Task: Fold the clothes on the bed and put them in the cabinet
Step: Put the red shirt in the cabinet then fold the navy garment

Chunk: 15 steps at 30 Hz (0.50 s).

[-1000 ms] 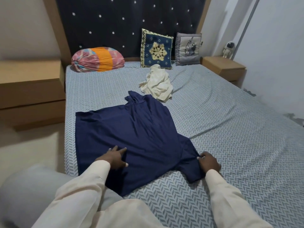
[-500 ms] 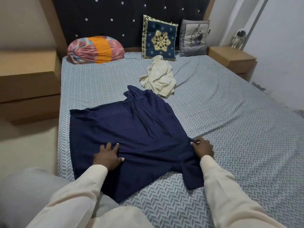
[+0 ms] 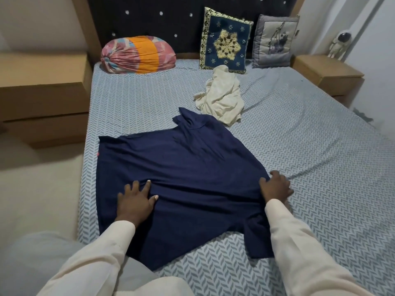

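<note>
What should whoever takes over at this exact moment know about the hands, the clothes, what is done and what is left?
Left hand: flat, fingers spread, pressing on the navy shirt.
Right hand: at the shirt's right edge by the sleeve; whether it has a grip on the fabric cannot be told.
Navy shirt: spread out on the bed, no fold made.
Cream garment: crumpled just beyond the shirt's collar, untouched.
Done: shirt laid out.
Left: fold the shirt, fold the cream garment, put both in the cabinet, which cannot be identified in this view.
</note>
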Available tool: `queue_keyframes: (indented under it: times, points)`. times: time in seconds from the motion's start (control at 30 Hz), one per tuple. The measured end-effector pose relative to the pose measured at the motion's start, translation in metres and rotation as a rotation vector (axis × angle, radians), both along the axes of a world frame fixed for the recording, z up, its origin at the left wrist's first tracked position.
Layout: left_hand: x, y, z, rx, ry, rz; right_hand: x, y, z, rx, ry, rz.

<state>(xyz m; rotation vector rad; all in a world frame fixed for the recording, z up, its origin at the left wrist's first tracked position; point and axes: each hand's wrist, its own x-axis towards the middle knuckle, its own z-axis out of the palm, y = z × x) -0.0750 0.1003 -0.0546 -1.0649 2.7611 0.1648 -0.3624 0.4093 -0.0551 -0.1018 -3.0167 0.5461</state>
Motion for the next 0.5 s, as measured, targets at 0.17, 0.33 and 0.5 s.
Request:
queue_keyframes:
  times: [0.17, 0.33, 0.5]
  points:
    - [-0.016, -0.014, -0.002, 0.060, 0.032, 0.058, -0.002, -0.087, 0.000, 0.105, 0.069, 0.491]
    - [-0.020, -0.046, -0.012, 0.114, 0.088, 0.136, 0.015, -0.165, -0.013, 0.140, -0.105, 0.929]
    - [-0.024, -0.100, -0.026, 0.062, 0.119, 0.182, 0.000, -0.248, -0.015, 0.291, -0.117, 0.974]
